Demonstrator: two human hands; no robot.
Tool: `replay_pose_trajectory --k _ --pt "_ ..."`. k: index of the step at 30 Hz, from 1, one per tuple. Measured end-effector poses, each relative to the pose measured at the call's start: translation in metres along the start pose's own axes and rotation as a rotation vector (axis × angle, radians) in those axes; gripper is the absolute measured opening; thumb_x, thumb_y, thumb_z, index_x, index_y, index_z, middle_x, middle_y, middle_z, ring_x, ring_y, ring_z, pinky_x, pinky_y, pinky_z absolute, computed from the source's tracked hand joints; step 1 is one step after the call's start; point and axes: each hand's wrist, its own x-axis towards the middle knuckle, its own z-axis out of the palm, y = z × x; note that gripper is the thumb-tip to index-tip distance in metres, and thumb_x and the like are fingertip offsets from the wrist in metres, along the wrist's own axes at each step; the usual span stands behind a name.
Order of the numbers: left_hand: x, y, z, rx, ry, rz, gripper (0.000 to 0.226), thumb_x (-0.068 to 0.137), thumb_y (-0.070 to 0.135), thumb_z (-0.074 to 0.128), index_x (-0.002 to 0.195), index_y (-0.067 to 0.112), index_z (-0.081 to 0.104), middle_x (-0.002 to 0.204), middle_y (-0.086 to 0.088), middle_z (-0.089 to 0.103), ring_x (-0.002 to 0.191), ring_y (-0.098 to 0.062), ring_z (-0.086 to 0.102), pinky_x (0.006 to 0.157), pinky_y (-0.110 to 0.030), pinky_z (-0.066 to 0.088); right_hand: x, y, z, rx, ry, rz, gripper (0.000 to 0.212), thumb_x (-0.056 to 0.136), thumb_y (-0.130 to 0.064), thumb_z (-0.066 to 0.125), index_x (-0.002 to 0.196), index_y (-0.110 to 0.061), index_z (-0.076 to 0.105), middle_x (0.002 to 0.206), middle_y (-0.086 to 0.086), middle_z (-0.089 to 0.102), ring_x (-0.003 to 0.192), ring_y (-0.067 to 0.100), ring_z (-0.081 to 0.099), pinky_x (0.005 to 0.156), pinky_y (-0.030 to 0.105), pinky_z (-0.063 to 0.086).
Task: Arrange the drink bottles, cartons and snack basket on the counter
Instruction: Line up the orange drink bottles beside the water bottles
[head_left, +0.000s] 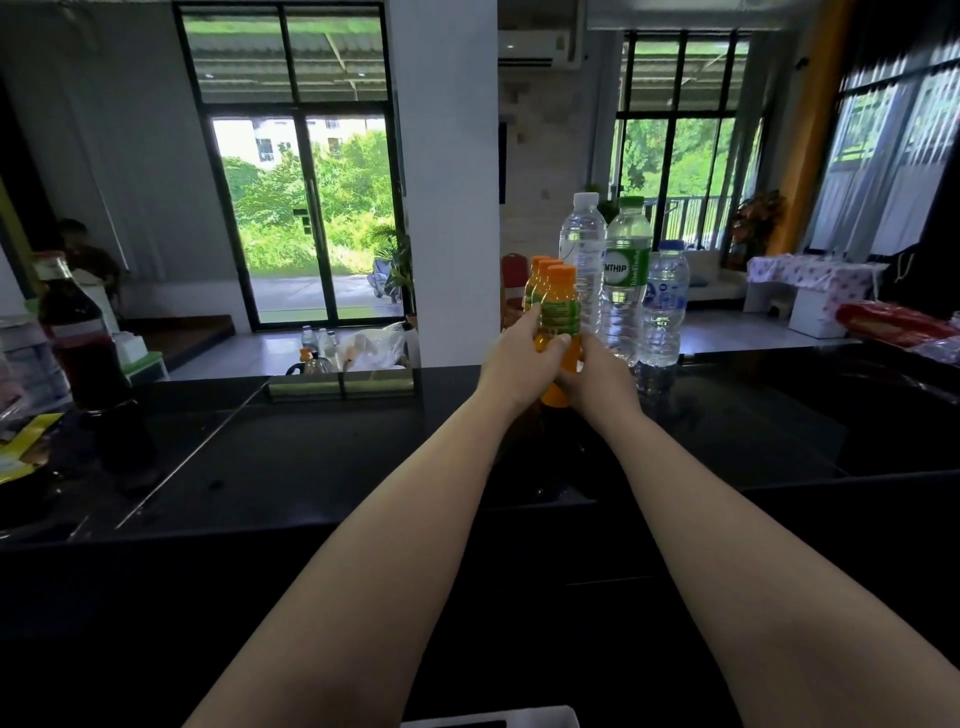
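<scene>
Three small orange juice bottles (560, 306) with orange caps stand in a tight row on the black counter (311, 457), near its far edge. My left hand (519, 364) wraps the nearest bottle from the left and my right hand (597, 379) presses it from the right. Just right of them stand three clear water bottles: a tall one with a white cap (584, 244), one with a green cap and green label (626, 280), and a shorter one with a blue label (665, 306).
A dark red syrup bottle (78, 338) stands at the counter's left, beside yellow packets (26, 441). Red wrapped snacks (893, 325) lie at the far right. A white object (493, 719) shows at the bottom edge. A person sits far left in the room behind.
</scene>
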Motion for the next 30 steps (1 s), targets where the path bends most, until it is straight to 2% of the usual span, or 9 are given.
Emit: replay_pose_trajectory --k 6,11,14,17,19,22,25,27,30 --pt "0.004 -0.004 0.002 0.039 -0.033 -0.015 0.05 0.097 0.032 0.051 0.144 0.021 0.04 0.137 -0.003 0.056 0.129 -0.022 0.048 0.107 -0.042 0.04 0.002 -0.002 0.002 -0.019 0.006 0.014 0.045 0.089 -0.034 0.061 0.129 -0.022 0.047 0.109 0.008 0.065 0.096 0.029 0.061 0.071 0.031 0.036" --pt "0.004 -0.008 0.002 0.024 -0.033 -0.026 0.048 0.097 0.033 0.051 0.143 0.023 0.041 0.137 -0.003 0.055 0.129 -0.022 0.048 0.105 -0.041 0.04 0.003 -0.002 0.004 -0.036 0.001 0.038 0.047 0.089 -0.038 0.061 0.129 -0.021 0.046 0.111 0.008 0.065 0.099 0.03 0.061 0.071 0.032 0.036" --pt "0.003 -0.007 0.0 0.028 -0.041 -0.032 0.051 0.097 0.033 0.05 0.145 0.023 0.037 0.14 -0.003 0.052 0.129 -0.023 0.048 0.106 -0.045 0.041 0.001 -0.001 0.005 -0.027 0.003 0.041 0.052 0.087 -0.041 0.063 0.131 -0.021 0.043 0.111 0.006 0.064 0.099 0.029 0.062 0.071 0.033 0.039" --pt "-0.001 -0.01 -0.005 0.073 -0.045 -0.035 0.05 0.098 0.035 0.047 0.145 0.022 0.035 0.14 -0.006 0.051 0.126 -0.027 0.05 0.103 -0.042 0.043 -0.003 -0.002 0.001 -0.01 0.027 0.04 0.061 0.086 -0.043 0.065 0.135 -0.02 0.039 0.12 0.003 0.063 0.106 0.026 0.061 0.081 0.038 0.049" --pt "-0.007 -0.014 -0.014 0.175 -0.019 -0.036 0.051 0.099 0.037 0.045 0.146 0.021 0.034 0.142 -0.007 0.049 0.127 -0.028 0.049 0.097 -0.038 0.04 -0.008 -0.005 -0.002 -0.029 0.074 0.02 0.062 0.087 -0.044 0.065 0.137 -0.018 0.037 0.125 0.004 0.06 0.112 0.026 0.058 0.088 0.043 0.05" --pt "-0.023 -0.021 -0.034 0.34 0.027 -0.052 0.053 0.1 0.039 0.041 0.148 0.018 0.031 0.148 -0.009 0.042 0.132 -0.03 0.044 0.102 -0.044 0.038 -0.021 -0.018 -0.008 -0.1 0.203 -0.05 0.059 0.09 -0.044 0.058 0.138 -0.016 0.038 0.128 0.005 0.056 0.116 0.025 0.054 0.091 0.046 0.05" --pt "-0.044 -0.03 -0.06 0.467 0.036 -0.031 0.052 0.101 0.039 0.039 0.147 0.015 0.033 0.149 -0.01 0.038 0.134 -0.031 0.04 0.104 -0.045 0.037 -0.04 -0.037 -0.008 -0.237 0.319 -0.209 0.061 0.092 -0.041 0.055 0.143 -0.014 0.034 0.14 0.007 0.046 0.13 0.025 0.042 0.107 0.045 0.039" --pt "-0.056 -0.037 -0.082 0.54 0.038 -0.024 0.053 0.101 0.038 0.038 0.147 0.013 0.032 0.151 -0.01 0.035 0.137 -0.031 0.035 0.109 -0.045 0.033 -0.051 -0.055 -0.002 -0.291 0.318 -0.301 0.06 0.094 -0.039 0.053 0.144 -0.012 0.033 0.146 0.009 0.04 0.136 0.026 0.035 0.113 0.044 0.031" --pt "-0.072 -0.047 -0.119 0.623 0.062 -0.017 0.053 0.101 0.036 0.038 0.147 0.01 0.032 0.152 -0.011 0.035 0.138 -0.031 0.033 0.113 -0.043 0.029 -0.061 -0.088 0.016 -0.325 0.215 -0.374 0.057 0.095 -0.038 0.051 0.143 -0.012 0.035 0.146 0.008 0.04 0.137 0.025 0.035 0.113 0.042 0.03"
